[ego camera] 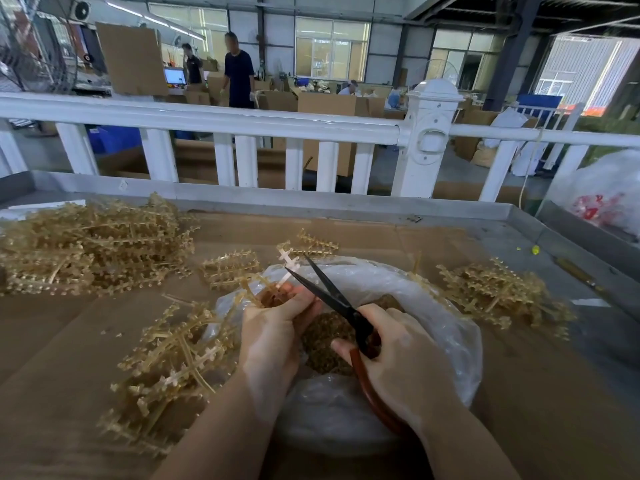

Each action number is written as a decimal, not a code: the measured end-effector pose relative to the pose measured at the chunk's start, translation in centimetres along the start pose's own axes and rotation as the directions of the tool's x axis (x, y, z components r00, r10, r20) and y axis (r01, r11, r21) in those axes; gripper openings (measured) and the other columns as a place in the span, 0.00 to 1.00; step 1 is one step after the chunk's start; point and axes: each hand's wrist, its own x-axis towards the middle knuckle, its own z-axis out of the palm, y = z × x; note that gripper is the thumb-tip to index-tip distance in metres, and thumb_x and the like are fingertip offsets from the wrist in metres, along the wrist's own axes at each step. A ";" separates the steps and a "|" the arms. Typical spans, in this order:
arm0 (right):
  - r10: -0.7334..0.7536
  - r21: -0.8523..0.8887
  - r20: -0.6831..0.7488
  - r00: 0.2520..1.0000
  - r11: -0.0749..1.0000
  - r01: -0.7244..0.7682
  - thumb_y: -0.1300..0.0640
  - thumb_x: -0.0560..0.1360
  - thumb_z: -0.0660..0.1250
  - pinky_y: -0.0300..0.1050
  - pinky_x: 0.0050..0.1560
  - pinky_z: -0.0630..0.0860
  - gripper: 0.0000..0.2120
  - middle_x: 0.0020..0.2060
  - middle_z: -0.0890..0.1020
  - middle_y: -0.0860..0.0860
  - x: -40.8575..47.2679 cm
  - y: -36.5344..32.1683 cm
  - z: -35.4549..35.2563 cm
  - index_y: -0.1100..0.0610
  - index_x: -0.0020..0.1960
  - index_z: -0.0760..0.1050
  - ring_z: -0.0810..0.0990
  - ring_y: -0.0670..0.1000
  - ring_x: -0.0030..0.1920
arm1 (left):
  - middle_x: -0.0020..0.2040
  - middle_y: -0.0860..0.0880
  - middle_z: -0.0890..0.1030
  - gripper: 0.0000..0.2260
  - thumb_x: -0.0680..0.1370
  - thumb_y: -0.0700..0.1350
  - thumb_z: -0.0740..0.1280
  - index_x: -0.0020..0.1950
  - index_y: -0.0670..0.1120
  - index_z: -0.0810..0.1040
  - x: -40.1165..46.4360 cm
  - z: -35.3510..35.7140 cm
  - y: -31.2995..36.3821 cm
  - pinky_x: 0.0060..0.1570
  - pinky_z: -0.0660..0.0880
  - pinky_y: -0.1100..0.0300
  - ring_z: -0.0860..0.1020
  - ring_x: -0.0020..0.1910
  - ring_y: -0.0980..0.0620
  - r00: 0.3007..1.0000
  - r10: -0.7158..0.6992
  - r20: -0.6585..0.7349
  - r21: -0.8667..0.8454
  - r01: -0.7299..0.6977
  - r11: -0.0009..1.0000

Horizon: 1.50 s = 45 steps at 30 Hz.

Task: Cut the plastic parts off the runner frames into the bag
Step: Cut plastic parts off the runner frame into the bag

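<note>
Just below the middle of the frame your clear plastic bag [433,306] lies open on the cardboard, its mouth rolled back over a brown heap of cut parts [325,337]. Above the bag's left edge you hold one pale runner strip [290,271] tilted up, with the open blades of the black scissors [332,299] at it. Amber runner frames lie around: a big pile [86,251] at upper left, a loose heap [173,368] at lower left, another [498,292] on the right.
</note>
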 end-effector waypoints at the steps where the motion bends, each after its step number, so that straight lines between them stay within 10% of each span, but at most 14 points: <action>1: 0.004 -0.002 0.001 1.000 1.000 -0.004 0.33 0.70 0.61 0.35 0.45 0.63 0.18 0.42 0.75 0.41 0.0 0.0 0.0 0.42 0.53 0.72 0.70 0.42 0.46 | 0.34 0.42 0.83 0.04 0.71 0.28 0.67 0.40 0.35 0.78 0.1 -0.1 0.0 0.30 0.79 0.63 0.83 0.32 0.48 1.000 -0.004 0.008 0.005 0.004 1.000; 36: -0.073 -0.017 -0.062 0.995 0.997 0.073 0.36 0.73 0.58 0.32 0.32 0.66 0.18 0.31 0.76 0.44 0.0 -0.5 0.1 0.50 0.45 0.75 0.73 0.43 0.31 | 0.40 0.42 0.83 0.19 0.61 0.31 0.70 0.51 0.36 0.75 0.1 -0.6 -0.6 0.33 0.79 0.63 0.84 0.37 0.48 0.987 -0.084 0.139 -0.024 0.088 0.996; 45: -0.071 -0.013 -0.052 0.996 0.997 0.070 0.33 0.73 0.54 0.37 0.37 0.74 0.22 0.33 0.77 0.43 0.0 -0.2 -0.1 0.49 0.48 0.75 0.75 0.43 0.34 | 0.53 0.43 0.82 0.24 0.65 0.38 0.71 0.61 0.39 0.74 0.4 -1.3 0.5 0.54 0.77 0.55 0.82 0.48 0.48 0.984 0.106 0.146 -0.093 -0.093 0.991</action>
